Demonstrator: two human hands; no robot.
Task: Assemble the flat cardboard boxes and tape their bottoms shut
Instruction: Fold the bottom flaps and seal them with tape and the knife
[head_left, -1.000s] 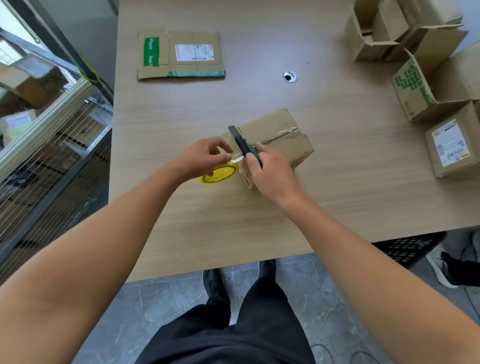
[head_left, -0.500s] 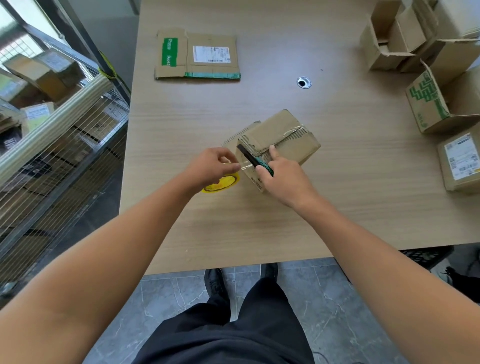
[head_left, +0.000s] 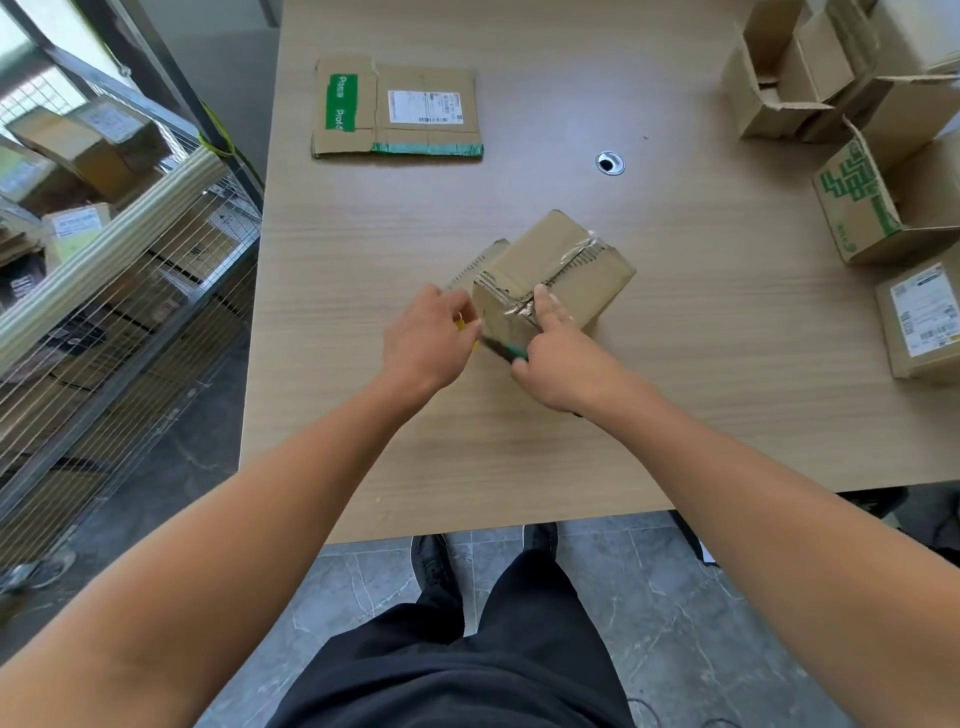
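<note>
One box (head_left: 556, 270) mid-frame, long axis toward upper right. Right hand (head_left: 563, 364) gripping cutter (head_left: 511, 352), now lower; left hand (head_left: 428, 340) pinching roll (head_left: 460, 326).

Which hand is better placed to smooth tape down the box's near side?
The right hand, probably: gripping the cutter, its index finger presses the tape at that edge; the left hand holds the roll beside the box.

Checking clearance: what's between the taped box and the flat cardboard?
Only bare table between the taped box and the flat cardboard, as the head view shows.
</note>
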